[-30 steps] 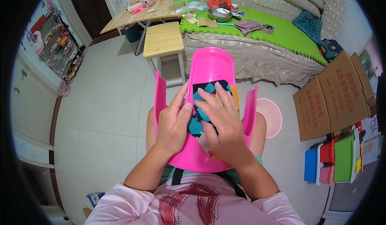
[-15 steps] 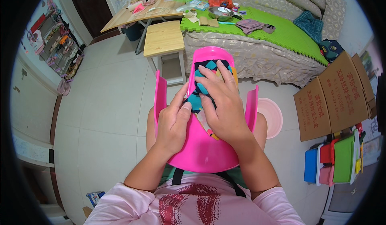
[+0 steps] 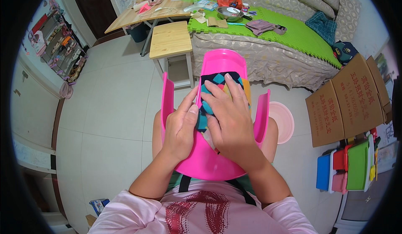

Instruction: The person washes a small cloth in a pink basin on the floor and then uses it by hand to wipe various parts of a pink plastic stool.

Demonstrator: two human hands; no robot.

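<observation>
A bright pink plastic child's chair [image 3: 209,167], with a raised back and two side arms, stands between my legs. On it lies a patterned cloth piece [image 3: 207,122] in navy, teal, yellow and pale grey. My right hand [image 3: 231,121] rests flat on the cloth, fingers spread, hiding much of it. Beside the cloth's left border is my left hand [image 3: 179,129], its fingers stretched along the edge of the pink plastic and its thumb apart, close to the cloth. The left fingers' undersides are hidden.
A wooden stool [image 3: 169,39] stands ahead, left of a couch with a green foam mat [image 3: 293,37] holding assorted items. To the right are a pale pink basin [image 3: 281,123], cardboard boxes [image 3: 347,104] and coloured bins [image 3: 358,167]. A shoe rack [image 3: 63,41] is far left.
The cloth has shifted toward me on the pink plastic, with my right hand moving along on top of it. My left hand has barely moved.
</observation>
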